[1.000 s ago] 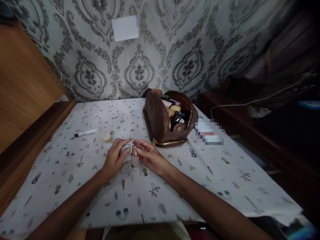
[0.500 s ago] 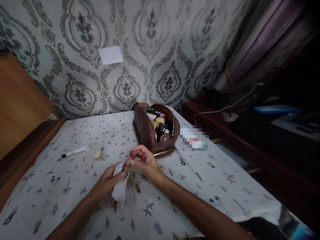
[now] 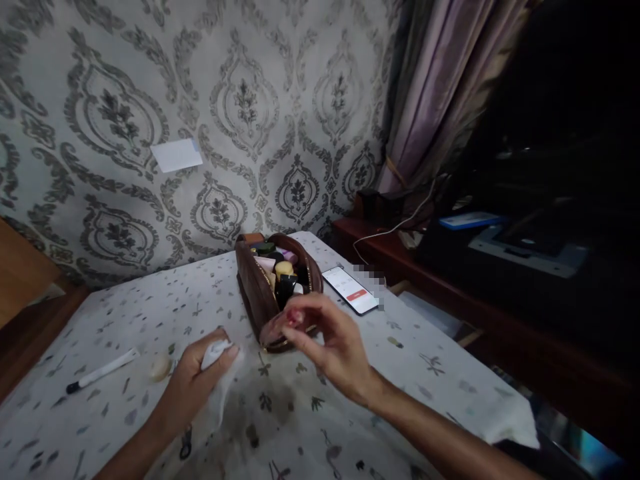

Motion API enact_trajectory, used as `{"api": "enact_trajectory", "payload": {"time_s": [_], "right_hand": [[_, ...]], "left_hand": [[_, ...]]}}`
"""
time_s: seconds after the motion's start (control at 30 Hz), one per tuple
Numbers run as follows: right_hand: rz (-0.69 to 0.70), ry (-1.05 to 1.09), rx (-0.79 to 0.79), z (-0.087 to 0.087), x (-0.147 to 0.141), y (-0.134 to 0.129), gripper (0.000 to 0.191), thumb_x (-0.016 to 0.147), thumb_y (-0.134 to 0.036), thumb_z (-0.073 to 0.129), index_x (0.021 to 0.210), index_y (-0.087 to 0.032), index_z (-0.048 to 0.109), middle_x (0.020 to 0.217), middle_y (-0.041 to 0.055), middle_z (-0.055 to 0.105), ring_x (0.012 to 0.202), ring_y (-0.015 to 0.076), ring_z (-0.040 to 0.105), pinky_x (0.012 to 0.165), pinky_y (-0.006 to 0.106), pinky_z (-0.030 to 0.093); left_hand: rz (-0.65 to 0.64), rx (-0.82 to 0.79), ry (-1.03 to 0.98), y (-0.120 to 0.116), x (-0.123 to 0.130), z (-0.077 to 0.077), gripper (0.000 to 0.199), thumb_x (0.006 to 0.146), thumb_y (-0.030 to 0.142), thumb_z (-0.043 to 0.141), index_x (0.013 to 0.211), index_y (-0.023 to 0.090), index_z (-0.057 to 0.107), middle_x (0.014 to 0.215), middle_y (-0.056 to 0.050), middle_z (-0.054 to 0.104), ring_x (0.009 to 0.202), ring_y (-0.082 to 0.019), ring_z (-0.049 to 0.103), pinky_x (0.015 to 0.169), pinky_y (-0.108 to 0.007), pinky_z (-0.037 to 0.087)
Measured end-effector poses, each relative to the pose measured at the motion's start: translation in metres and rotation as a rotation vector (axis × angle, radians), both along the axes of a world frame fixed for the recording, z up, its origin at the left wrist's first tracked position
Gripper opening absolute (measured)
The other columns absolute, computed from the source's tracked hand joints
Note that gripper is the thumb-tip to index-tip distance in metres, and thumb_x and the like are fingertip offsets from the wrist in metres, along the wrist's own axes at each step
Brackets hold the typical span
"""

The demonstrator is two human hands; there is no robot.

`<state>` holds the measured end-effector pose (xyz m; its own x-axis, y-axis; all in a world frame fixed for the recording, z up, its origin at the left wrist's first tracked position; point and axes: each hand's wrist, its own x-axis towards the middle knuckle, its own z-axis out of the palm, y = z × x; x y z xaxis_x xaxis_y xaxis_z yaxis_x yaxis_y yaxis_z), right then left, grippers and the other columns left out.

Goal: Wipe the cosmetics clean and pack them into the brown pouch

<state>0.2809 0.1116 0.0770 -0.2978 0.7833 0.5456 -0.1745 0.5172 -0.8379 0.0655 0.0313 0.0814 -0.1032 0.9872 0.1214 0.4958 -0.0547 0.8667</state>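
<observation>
Pinching a translucent pink cosmetic tube (image 3: 274, 329) by its red end between thumb and fingers of the right hand (image 3: 344, 347), just in front of the near end of a brown leather bag (image 3: 255, 293); cannot tell whether touching it. Judging progress: counting as done the bag unzipped and the tube out in hand; counting as left the tube and white cloth (image 3: 219, 390) not yet set down. Apparently not rubbing at this instant, holding tube and cloth well apart. Running the tube's long axis from 8 to 2 o'clock, pointing the pale end to 8, the red end to 2; not making out which is the cap. Toward 8 o'clock, closing the fingers of the left hand (image 3: 193, 373) on the bunched cloth, thumb pressing on top. Beyond, seeing a round cream-coloured pot (image 3: 160, 367) and, at 9, a white squeeze tube (image 3: 107, 370), both lying on the surface (image 3: 140, 313). At 12, looking into assorted cosmetics (image 3: 285, 287) inside the bag; at 2, finding a phone (image 3: 345, 285), screen lit.
</observation>
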Motion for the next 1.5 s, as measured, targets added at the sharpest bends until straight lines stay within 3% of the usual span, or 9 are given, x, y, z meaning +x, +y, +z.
{"api": "enact_trajectory", "payload": {"time_s": [0.07,0.13,0.23,0.33,0.57,0.83,1.23,1.33,1.5], "right_hand": [[-0.067,0.063,-0.014,0.013,0.009,0.016,0.025,0.086,-0.035,0.075,0.107,-0.026,0.064,0.093,0.0028,0.068,0.082,0.0180,0.065,0.075,0.033,0.053],[-0.114,0.106,-0.013,0.026,0.015,0.033,0.026,0.084,-0.036,0.076,0.105,-0.026,0.065,0.093,0.0026,0.068,0.083,0.0183,0.065,0.076,0.033,0.053],[-0.154,0.112,0.039,0.039,0.018,0.058,0.029,0.080,-0.038,0.079,0.101,-0.024,0.064,0.094,0.0017,0.068,0.084,0.0170,0.064,0.076,0.031,0.053],[-0.154,0.072,0.107,0.045,0.017,0.079,0.027,0.082,-0.039,0.075,0.100,-0.022,0.064,0.093,0.0011,0.067,0.085,0.0160,0.064,0.076,0.029,0.052],[-0.070,-0.081,0.192,0.046,0.007,0.105,0.018,0.085,-0.029,0.068,0.101,-0.021,0.064,0.090,0.0005,0.069,0.084,0.0153,0.064,0.075,0.028,0.051],[0.061,-0.198,0.126,0.034,-0.007,0.112,0.018,0.087,-0.026,0.067,0.103,-0.020,0.064,0.086,-0.0003,0.070,0.074,0.0135,0.063,0.068,0.026,0.049],[-0.003,-0.324,0.248,0.046,-0.008,0.111,0.013,0.087,-0.027,0.062,0.098,-0.018,0.063,0.084,0.0007,0.068,0.073,0.0132,0.061,0.069,0.025,0.047],[-0.022,-0.361,0.285,0.050,-0.008,0.111,0.012,0.086,-0.025,0.063,0.096,-0.018,0.064,0.082,-0.0003,0.068,0.070,0.0125,0.060,0.067,0.025,0.047],[-0.101,-0.342,0.280,0.051,-0.005,0.112,0.016,0.085,-0.020,0.062,0.101,-0.019,0.065,0.078,-0.0021,0.068,0.069,0.0124,0.061,0.067,0.025,0.047]], "left_hand": [[-0.051,0.221,0.231,0.019,0.002,0.018,0.033,0.095,0.043,0.051,0.071,0.021,0.054,0.068,0.000,0.051,0.062,-0.015,0.054,0.059,-0.024,0.044],[-0.098,0.407,0.486,0.040,0.004,0.031,0.020,0.094,0.029,0.047,0.097,0.021,0.065,0.084,-0.004,0.061,0.070,-0.018,0.058,0.062,-0.025,0.045],[-0.144,0.481,0.845,0.071,0.006,0.038,0.049,0.086,0.017,0.046,0.133,0.025,0.058,0.101,-0.008,0.065,0.072,-0.020,0.062,0.058,-0.026,0.043],[-0.168,0.492,1.042,0.093,0.007,0.040,0.061,0.081,0.016,0.051,0.140,0.030,0.054,0.104,-0.007,0.068,0.070,-0.022,0.064,0.054,-0.027,0.040],[-0.233,0.467,1.025,0.105,0.004,0.049,0.049,0.079,0.014,0.050,0.123,0.032,0.064,0.094,-0.004,0.069,0.066,-0.022,0.062,0.053,-0.028,0.037],[-0.209,0.513,0.958,0.099,-0.006,0.033,0.046,0.085,0.016,0.047,0.128,0.028,0.062,0.094,-0.004,0.063,0.065,-0.017,0.061,0.050,-0.025,0.039],[-0.185,0.373,0.980,0.093,-0.003,0.035,0.047,0.091,0.016,0.043,0.133,0.029,0.058,0.103,-0.004,0.063,0.078,-0.017,0.065,0.060,-0.024,0.046],[-0.223,0.296,1.033,0.097,-0.002,0.044,0.052,0.088,0.016,0.045,0.137,0.029,0.057,0.111,-0.006,0.065,0.083,-0.020,0.067,0.061,-0.026,0.048],[-0.397,0.054,1.104,0.114,0.008,0.079,0.061,0.081,0.015,0.048,0.139,0.032,0.055,0.123,-0.004,0.070,0.101,-0.027,0.069,0.076,-0.033,0.052]]}}
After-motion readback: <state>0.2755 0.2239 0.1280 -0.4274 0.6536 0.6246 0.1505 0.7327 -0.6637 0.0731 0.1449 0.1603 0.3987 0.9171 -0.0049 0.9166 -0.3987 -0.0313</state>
